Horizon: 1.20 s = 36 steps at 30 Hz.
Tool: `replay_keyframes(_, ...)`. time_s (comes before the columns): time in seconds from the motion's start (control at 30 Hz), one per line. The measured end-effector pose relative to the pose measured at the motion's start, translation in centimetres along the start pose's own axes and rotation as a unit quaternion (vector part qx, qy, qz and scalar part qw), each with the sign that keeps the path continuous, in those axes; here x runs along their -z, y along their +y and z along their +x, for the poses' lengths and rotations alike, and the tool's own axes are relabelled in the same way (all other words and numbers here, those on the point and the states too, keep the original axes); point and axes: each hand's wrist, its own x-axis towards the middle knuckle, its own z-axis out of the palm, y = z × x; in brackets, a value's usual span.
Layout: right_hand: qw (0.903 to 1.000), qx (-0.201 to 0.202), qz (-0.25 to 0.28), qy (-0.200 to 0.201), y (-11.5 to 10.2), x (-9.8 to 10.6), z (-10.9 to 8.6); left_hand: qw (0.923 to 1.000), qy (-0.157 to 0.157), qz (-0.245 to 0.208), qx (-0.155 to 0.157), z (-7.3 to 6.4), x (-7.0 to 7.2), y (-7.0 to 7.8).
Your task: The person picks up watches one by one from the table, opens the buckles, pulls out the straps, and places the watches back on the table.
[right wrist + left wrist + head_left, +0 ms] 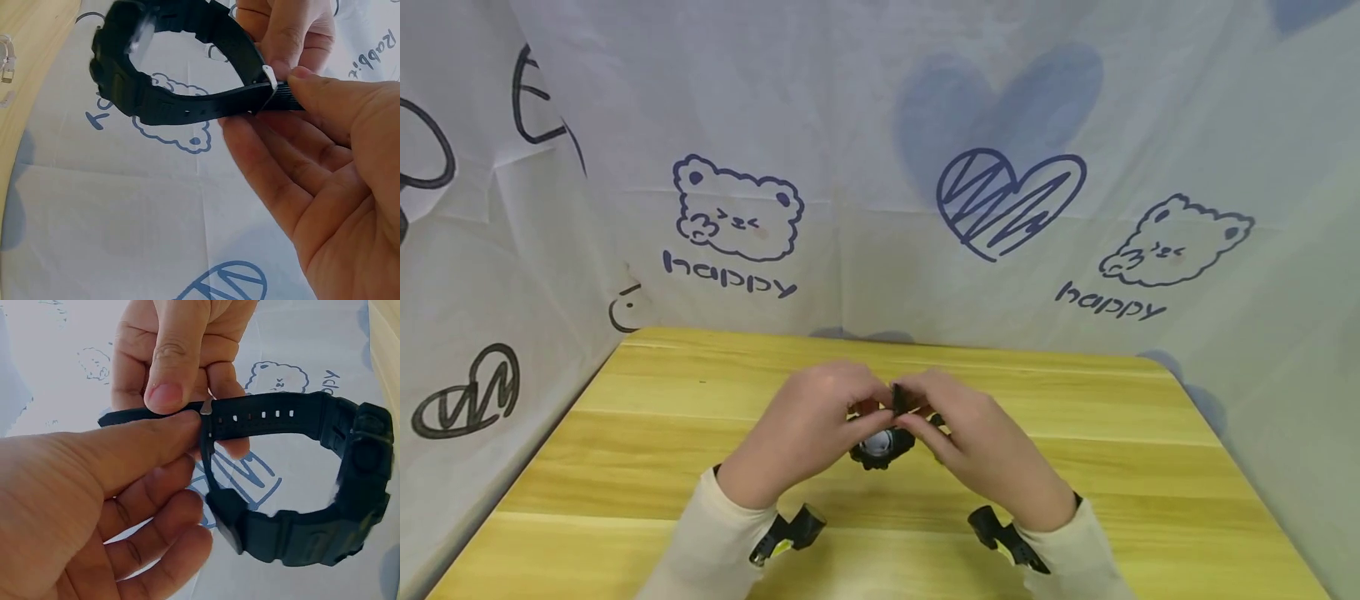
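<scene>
A black wristwatch (pixel 877 446) with a holed strap (pixel 269 415) is held up between both hands over the table. Its strap is bent into a loop, one end passing through the metal buckle (pixel 270 78). My left hand (pixel 820 425) pinches the strap right by the buckle, thumb against it. From the other side my right hand (pixel 970 433) pinches the strap close to the buckle, its thumb on top and fingers beneath in the right wrist view. The watch case (pixel 369 462) hangs free of both hands. Fingers partly hide the strap's tail end.
Below the hands lies a wooden table (pixel 625 483). A white cloth (pixel 850 100) with drawn bears and hearts hangs behind it and along the sides. Black cameras (pixel 805 527) are strapped to both wrists. A pale cable with a metal plug (pixel 7 74) shows at the right wrist view's left edge.
</scene>
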Motion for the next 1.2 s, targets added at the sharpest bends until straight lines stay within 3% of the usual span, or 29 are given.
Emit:
replay_keyframes(0.5, 0.9998, -0.011, -0.009, -0.016, -0.22, -0.15, -0.08, 0.9996, -0.018, -0.021, 0.005, -0.06, -0.32, -0.25)
replay_keyframes(0.8, 0.9999, -0.012, -0.005, 0.008, -0.31, 0.24, -0.09, 0.9987, 0.014, -0.046, 0.020, -0.08, -0.37, -0.26)
replay_keyframes(1.03, 0.9991, 0.003, -0.031, 0.029, -0.37, 0.43, -0.10, 0.9934, -0.026, -0.094, 0.061, -0.01, -0.41, -0.39)
replay_keyframes(1.1, 0.9989, 0.001, -0.033, 0.034, -0.30, 0.47, -0.12, 0.9932, -0.031, -0.097, 0.057, -0.04, -0.35, -0.38)
replay_keyframes(1.2, 0.9990, -0.014, -0.019, 0.039, -0.19, 0.58, -0.20, 0.9963, -0.023, -0.081, 0.018, -0.09, -0.29, -0.43)
